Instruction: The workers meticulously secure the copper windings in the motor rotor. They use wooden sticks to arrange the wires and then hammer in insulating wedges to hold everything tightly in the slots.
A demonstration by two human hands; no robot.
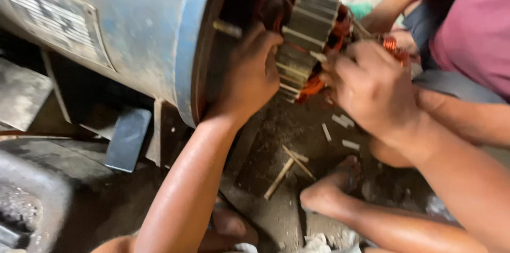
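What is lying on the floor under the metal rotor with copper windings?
Under the rotor, thin wooden sticks and small pale strips lie on the dirty floor. Both hands cover part of the rotor's underside.

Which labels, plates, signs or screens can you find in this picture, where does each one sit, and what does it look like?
Rating plate: fixed to the side of the blue machine housing, upper left; rectangular, pale grey metal with blurred rows of print.
No packages, signs or screens show.
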